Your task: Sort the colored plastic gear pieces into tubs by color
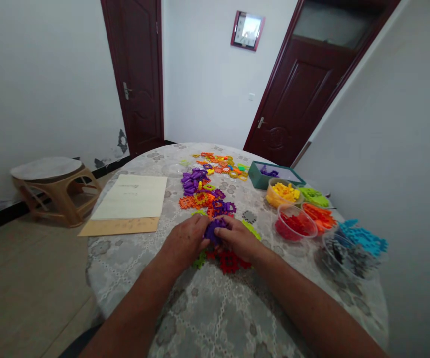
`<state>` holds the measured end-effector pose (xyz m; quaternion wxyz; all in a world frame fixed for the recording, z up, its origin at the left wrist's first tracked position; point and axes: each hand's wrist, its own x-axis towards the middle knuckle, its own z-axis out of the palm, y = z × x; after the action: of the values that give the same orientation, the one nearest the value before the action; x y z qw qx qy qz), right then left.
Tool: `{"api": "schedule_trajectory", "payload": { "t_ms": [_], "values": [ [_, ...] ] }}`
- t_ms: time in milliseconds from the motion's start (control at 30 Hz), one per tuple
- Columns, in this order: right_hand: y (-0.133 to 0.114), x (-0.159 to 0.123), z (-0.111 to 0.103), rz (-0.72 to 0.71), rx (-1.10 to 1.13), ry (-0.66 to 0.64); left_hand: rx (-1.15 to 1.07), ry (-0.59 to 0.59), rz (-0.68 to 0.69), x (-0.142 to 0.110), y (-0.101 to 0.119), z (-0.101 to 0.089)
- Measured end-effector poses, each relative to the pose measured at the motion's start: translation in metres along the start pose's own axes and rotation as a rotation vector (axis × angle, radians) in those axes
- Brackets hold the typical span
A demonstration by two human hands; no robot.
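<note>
Both hands meet at the middle of the table around a purple plastic building piece [214,231]. My left hand [190,234] grips its left side, fingers closed. From the right, my right hand [239,237] pinches the same piece, its thumb lying across the front. Fingers cover much of it, so its full shape is hidden. Red notched pieces [230,262] lie just below the hands, with a green piece [200,259] beside them. Past the fingertips, a loose heap of purple pieces [194,181] and orange pieces [187,202] stretches away over the tablecloth.
Tubs of yellow pieces [285,193], red pieces [296,223], orange pieces [319,217] and blue pieces [364,237] line the right side. A green box [259,180] stands behind them. Paper sheets [129,196] lie on the left. A stool [60,191] stands beyond the table's left edge.
</note>
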<state>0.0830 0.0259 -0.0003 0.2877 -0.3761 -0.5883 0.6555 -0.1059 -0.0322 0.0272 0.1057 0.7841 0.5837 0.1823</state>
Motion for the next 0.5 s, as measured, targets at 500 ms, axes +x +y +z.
{"api": "schedule_trajectory", "payload": {
  "t_ms": [500],
  "values": [
    [-0.136,0.074,-0.164,0.202,-0.344,0.516,0.123,-0.163,-0.122,-0.01,-0.001,-0.006]
  ]
}}
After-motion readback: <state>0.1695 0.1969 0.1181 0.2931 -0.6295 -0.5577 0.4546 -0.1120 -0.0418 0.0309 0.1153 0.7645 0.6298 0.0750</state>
